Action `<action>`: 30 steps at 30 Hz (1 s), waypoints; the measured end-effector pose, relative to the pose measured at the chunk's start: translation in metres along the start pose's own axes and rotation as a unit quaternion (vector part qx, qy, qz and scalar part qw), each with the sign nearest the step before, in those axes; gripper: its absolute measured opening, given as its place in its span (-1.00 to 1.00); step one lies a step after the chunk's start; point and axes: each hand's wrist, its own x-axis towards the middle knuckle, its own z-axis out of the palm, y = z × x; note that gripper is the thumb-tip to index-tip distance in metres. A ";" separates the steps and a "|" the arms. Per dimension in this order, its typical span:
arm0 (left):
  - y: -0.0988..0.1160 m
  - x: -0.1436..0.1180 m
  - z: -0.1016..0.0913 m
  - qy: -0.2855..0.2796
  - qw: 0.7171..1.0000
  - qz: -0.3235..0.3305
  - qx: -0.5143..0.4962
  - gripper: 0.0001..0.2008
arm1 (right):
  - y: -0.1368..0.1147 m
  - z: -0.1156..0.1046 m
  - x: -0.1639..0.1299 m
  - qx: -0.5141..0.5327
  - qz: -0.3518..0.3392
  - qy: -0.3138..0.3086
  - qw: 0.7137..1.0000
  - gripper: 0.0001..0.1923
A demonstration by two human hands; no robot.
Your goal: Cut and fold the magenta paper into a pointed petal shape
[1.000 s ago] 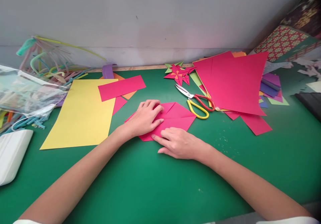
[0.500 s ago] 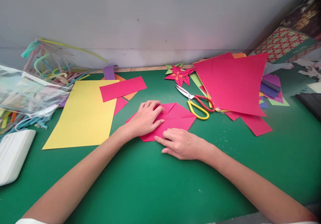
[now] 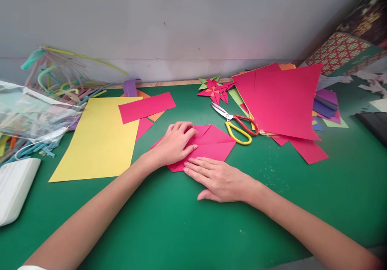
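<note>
A folded red sheet of paper point(image 3: 216, 139) lies on the green tabletop in front of me, with crease lines and corners turned inward. My left hand point(image 3: 177, 143) rests on its left part, fingers bent and thumb apart, pressing down. Flat on the paper's near edge is my right hand point(image 3: 219, 179), its fingers stretched out and the thumb spread over the table. The part of the paper under both hands is hidden. Just beyond its right corner are scissors point(image 3: 238, 125) with one red and one yellow handle.
On the left lie a yellow sheet point(image 3: 99, 141), a red strip point(image 3: 148, 107), a white box-like object point(image 3: 18, 189) and a clear bag point(image 3: 33, 108) by fuzzy coloured stems. Folded paper stars point(image 3: 214, 90) and a red sheet stack point(image 3: 281, 100) sit at the back, before the wall.
My right hand has straightened its bent fingers and now lies flat along the paper's near edge, thumb spread out. My left hand has stayed in place on the paper.
</note>
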 end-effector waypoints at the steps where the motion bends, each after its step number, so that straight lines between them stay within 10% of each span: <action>1: 0.000 0.000 0.000 0.000 1.000 0.000 -0.002 -0.69 | -0.003 0.001 -0.001 -0.001 0.004 -0.005 1.000 -0.17; 9: 0.000 0.000 0.001 0.003 1.000 0.000 -0.010 -0.69 | -0.031 -0.008 -0.013 0.030 -0.005 0.008 0.999 -0.22; 30: 0.000 0.000 0.000 0.001 1.000 0.001 -0.010 -0.71 | 0.018 -0.033 -0.048 -0.095 0.005 0.066 0.993 -0.56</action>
